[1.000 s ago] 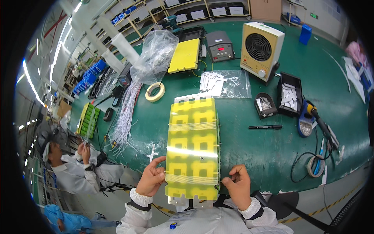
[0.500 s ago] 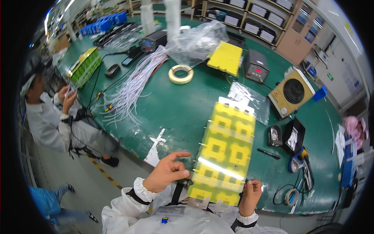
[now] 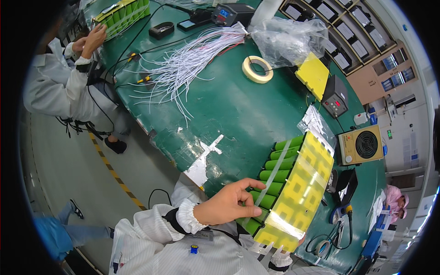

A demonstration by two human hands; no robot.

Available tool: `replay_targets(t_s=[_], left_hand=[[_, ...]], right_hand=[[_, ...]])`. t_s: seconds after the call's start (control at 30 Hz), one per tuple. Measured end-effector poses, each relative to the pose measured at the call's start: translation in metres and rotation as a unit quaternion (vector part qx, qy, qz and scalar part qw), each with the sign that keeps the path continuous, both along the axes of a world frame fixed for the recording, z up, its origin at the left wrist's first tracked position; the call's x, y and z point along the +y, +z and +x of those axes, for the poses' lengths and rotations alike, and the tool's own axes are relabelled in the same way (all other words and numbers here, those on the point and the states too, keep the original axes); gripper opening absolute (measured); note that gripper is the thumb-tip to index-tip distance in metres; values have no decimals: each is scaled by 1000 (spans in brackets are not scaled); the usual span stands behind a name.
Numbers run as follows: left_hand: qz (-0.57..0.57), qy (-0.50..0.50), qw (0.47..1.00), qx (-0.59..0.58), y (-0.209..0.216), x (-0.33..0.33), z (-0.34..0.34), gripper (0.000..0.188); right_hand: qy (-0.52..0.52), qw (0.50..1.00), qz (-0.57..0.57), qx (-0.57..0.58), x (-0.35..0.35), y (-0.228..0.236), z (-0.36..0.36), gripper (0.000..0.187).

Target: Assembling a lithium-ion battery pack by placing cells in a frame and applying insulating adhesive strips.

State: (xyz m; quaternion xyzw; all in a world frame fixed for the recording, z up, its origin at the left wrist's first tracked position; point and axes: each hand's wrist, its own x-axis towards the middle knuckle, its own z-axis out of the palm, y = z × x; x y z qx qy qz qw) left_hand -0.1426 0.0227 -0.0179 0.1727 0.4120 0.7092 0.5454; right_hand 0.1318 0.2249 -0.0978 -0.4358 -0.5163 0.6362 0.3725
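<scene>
A battery pack (image 3: 293, 188) lies at the table's near edge. It has green cylindrical cells (image 3: 274, 188) along its left side and a yellow sheet under clear film on its face. A translucent strip (image 3: 276, 170) runs across the cells. My left hand (image 3: 230, 201) is open beside the cells, thumb and forefinger apart, the fingertips close to the strip. Whether they touch it I cannot tell. Only a bit of my right hand (image 3: 302, 239) shows at the pack's lower right edge; the pack hides its fingers.
Beyond the pack are a bundle of white wires (image 3: 192, 57), a tape roll (image 3: 257, 69), a yellow panel (image 3: 313, 76) and a soldering station (image 3: 336, 97). A fan unit (image 3: 361, 145) and soldering iron (image 3: 350, 224) stand right. At the left, a co-worker (image 3: 64, 87) handles another green pack.
The view has swung, and the pack now shows its green cell side as well as its yellow face. My left hand is beside those cells; my right hand has become mostly hidden.
</scene>
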Motion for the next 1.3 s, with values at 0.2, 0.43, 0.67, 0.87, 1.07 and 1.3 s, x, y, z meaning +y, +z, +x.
replay_targets(t_s=[0.2,0.43,0.67,0.87,1.07,1.3], left_hand=[[16,4,1000,10,-6,4,6,60],[-9,-48,999,-8,-5,7,2,54],[-76,-21,994,73,-10,8,-1,48],[-65,23,994,80,-22,9,5,50],[1,211,907,364,-25,-7,5,16],[87,182,933,299,-38,9,24,19]], right_hand=[[-2,999,23,-36,-7,2,14,14],[2,998,25,-55,-10,5,24,17],[4,997,29,-66,-6,7,24,20],[6,996,38,-80,-3,9,21,24],[11,996,46,-80,-1,10,15,27],[18,995,43,-85,1,11,16,32]])
